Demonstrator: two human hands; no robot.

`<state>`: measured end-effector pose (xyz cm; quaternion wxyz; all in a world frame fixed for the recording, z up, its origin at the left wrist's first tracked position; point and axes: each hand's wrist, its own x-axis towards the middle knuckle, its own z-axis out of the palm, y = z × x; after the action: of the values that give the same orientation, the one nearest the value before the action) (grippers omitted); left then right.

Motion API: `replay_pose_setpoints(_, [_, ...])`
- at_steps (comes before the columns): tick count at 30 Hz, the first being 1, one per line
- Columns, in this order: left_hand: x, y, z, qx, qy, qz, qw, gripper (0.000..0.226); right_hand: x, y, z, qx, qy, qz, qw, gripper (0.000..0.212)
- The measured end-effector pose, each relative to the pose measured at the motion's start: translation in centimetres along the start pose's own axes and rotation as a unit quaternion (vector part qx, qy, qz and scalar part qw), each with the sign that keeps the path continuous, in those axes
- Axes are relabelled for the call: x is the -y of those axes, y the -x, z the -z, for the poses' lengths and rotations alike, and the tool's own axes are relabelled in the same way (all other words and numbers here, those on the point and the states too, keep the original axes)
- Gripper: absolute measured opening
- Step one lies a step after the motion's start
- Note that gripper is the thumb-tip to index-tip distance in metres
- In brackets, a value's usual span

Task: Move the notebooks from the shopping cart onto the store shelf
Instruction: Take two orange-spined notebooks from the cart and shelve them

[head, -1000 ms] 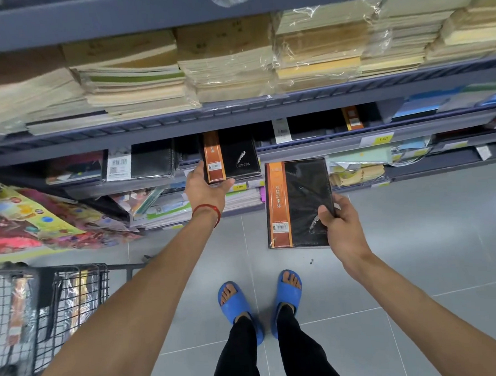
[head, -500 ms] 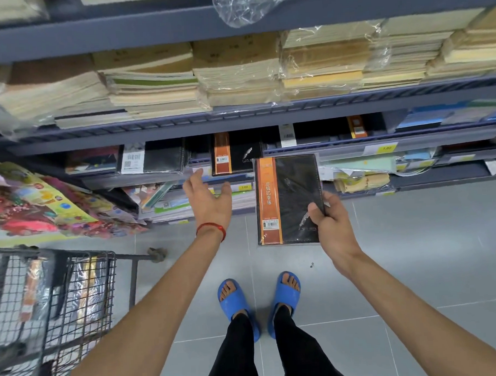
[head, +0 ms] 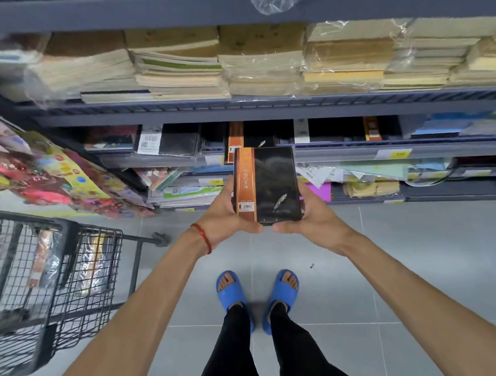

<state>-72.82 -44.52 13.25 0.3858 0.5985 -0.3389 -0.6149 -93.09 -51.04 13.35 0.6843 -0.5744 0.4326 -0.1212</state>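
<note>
A black notebook with an orange spine band (head: 266, 184) is held upright in front of the shelf by both hands. My left hand (head: 224, 218) grips its left edge and bottom corner. My right hand (head: 311, 216) grips its right edge and bottom. Just behind it, a matching black and orange notebook (head: 248, 137) lies on the middle shelf (head: 340, 154) among other black notebooks. The wire shopping cart (head: 53, 284) stands at the lower left with wrapped items inside.
The upper shelf holds stacks of pale wrapped exercise books (head: 263, 63). Colourful packs (head: 39, 181) hang at the left. Lower shelves carry mixed stationery (head: 189, 191). Grey tiled floor and my blue sandals (head: 232, 292) are below.
My left hand left the notebook on the shelf and came back to the notebook in my right hand. Both hands now hold it, raised toward the middle shelf.
</note>
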Motion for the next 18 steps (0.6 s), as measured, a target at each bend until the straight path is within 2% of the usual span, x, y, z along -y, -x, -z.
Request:
replay_pose_setpoints(9, [1.2,-3.7,2.2,-0.104,-0.143,-0.059,0.982,0.100,-1.3,-4.7,-1.7,-0.137,0.083,0.075,0.984,0.073])
replay_pose_setpoints(12, [1.8,-5.3,2.8,-0.108,-0.157,-0.071,0.979,0.097,-1.8,-6.6,-2.1,-0.150,0.102,0.091,0.979,0.078])
replay_pose_setpoints(15, [2.2,-6.4,3.5,-0.127,-0.214,-0.075,0.966,0.086,-2.5,-8.5,-2.4,-0.156,0.118,0.083,0.977,0.082])
replay_pose_setpoints(18, [2.7,-7.2,4.5,-0.123,-0.273,-0.082,0.951,0.087,-3.5,-9.9,-2.6,-0.167,0.145,0.073,0.973,0.089])
